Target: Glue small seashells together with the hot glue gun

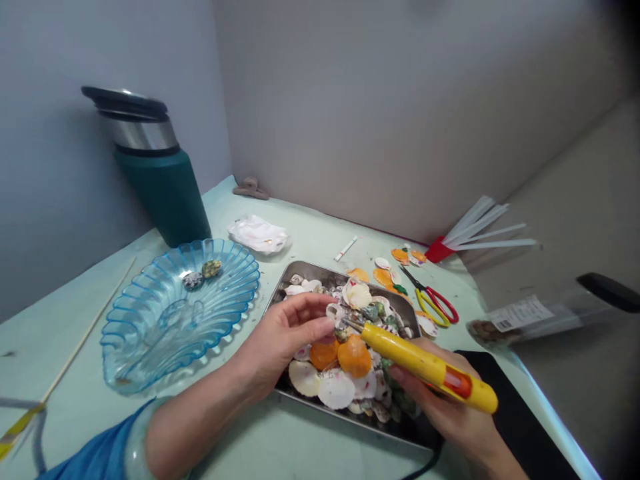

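Note:
My left hand (295,333) is closed in a pinch on a small pale shell (335,312) above a metal tray (294,269) heaped with shells. In my right hand (447,393) is a yellow hot glue gun (415,357), gripped from below. Its thin metal tip points left, close beside the pinched shell; whether they touch I cannot tell. Under the hands lie orange scallop shells (355,356), white scallop shells (337,389) and several small snail shells. My right palm and the glue gun hide part of the tray's right side.
At left are a blue scalloped dish (150,300) with two shells, a teal tumbler (163,187) and a thin stick (93,327). Scissors (433,301), loose shells and a red cup (439,251) of translucent sticks lie behind and right. A black cord (425,468) runs below the tray.

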Available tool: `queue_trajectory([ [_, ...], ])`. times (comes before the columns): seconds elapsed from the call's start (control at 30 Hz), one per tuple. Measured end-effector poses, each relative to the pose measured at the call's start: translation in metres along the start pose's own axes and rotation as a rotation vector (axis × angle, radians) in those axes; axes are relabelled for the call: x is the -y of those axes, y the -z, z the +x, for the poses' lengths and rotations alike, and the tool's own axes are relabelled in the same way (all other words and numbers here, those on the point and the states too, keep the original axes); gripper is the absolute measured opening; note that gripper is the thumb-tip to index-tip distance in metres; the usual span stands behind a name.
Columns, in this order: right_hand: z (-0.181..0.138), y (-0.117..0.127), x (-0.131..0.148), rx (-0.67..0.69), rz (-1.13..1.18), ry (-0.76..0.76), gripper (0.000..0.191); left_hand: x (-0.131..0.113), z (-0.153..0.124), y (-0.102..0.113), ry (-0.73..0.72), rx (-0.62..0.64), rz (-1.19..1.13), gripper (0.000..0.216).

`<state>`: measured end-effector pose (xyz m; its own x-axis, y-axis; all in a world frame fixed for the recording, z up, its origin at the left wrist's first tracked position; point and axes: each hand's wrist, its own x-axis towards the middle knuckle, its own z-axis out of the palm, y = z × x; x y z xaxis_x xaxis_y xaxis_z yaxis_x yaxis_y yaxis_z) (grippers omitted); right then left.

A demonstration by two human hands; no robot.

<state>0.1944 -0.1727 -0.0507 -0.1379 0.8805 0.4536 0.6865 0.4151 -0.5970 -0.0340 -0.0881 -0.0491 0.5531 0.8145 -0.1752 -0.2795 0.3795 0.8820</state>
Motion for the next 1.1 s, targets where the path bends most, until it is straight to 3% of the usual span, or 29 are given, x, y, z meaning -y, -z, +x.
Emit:
queue_trajectory([
  [1.1,-0.0011,-0.0015,-0.0028,0.013,0.045,-0.054,0.015,0.0002,0.0005,0.0004,-0.047,0.005,0.041,0.032],
])
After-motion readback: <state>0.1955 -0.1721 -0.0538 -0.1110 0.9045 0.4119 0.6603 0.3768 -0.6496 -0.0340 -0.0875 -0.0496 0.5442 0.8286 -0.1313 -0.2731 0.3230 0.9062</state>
